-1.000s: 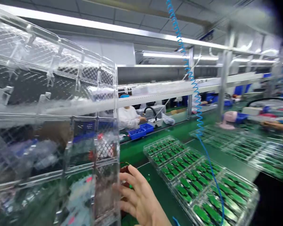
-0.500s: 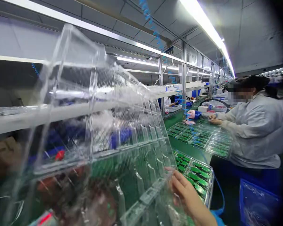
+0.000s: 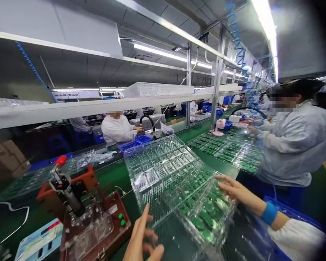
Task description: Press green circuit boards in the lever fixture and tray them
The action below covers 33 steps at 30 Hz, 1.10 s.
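Note:
A clear plastic blister tray with many pockets lies tilted across the bench, partly over another clear tray filled with green circuit boards. My left hand is beside the near left corner of the clear tray, its fingers apart and nothing in it. At the right edge of the trays is my right hand, fingers stretched out; whether they touch the plastic I cannot tell. A blue band circles the right wrist.
A red-brown clamp fixture with green buttons stands left, beside a light-blue box with a red display. Further right lies another tray of boards, where a co-worker in white stands. A white shelf crosses above the bench.
The clear tray, held up in front of me before, is now down on the bench by the board-filled tray. My left hand has come into view, and my right hand has shifted right and up.

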Each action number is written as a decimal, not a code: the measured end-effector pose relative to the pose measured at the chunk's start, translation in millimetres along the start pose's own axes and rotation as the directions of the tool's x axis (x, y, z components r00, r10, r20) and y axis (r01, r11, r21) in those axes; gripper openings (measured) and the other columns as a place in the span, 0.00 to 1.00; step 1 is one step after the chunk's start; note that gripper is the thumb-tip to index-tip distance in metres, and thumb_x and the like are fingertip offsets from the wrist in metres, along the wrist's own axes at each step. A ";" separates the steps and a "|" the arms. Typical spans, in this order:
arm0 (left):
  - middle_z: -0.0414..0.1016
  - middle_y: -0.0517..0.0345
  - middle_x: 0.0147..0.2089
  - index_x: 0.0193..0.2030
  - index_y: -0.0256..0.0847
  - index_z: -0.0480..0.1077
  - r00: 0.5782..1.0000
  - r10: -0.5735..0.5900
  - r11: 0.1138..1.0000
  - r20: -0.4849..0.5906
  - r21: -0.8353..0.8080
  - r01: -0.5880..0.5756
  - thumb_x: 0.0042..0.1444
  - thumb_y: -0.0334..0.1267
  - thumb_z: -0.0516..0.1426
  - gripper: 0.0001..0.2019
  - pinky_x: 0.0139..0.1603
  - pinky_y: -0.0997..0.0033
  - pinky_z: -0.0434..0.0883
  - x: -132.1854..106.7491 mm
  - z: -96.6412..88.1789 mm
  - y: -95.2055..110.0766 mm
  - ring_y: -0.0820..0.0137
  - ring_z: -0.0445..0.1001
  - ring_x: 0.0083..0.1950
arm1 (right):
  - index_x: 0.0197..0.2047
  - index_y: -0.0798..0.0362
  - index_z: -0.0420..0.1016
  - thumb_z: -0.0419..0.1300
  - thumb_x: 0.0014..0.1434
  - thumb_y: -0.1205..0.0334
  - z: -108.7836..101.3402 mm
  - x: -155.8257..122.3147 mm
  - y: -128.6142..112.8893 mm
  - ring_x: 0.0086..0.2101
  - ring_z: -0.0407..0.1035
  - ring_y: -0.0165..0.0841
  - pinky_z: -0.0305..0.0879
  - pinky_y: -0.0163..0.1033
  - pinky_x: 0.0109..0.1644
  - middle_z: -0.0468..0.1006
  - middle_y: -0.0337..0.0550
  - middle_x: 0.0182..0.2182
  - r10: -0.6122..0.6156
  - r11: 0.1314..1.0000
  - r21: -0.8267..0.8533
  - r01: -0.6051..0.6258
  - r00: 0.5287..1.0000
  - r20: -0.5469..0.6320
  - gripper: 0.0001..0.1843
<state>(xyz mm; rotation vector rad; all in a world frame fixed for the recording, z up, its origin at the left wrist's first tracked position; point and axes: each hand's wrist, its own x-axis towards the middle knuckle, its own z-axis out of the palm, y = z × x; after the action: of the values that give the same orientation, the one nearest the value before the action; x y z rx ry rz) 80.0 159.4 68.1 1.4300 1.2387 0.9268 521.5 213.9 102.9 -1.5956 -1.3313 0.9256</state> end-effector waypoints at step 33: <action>0.25 0.43 0.81 0.77 0.27 0.39 0.947 0.079 0.919 -0.310 0.390 0.051 0.70 0.43 0.41 0.34 0.79 0.56 0.41 193.4 64.4 16.6 0.60 0.31 0.81 | 0.57 0.52 0.73 0.60 0.70 0.54 31.8 227.2 38.5 0.50 0.73 0.37 0.74 0.49 0.55 0.75 0.48 0.55 -0.308 0.577 -0.786 0.223 0.950 0.044 0.17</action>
<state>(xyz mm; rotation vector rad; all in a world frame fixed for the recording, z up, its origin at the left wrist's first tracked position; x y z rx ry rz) 181.2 337.0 59.6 1.6429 1.7379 0.9846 543.5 439.3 49.8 -1.9404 -1.9997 0.0063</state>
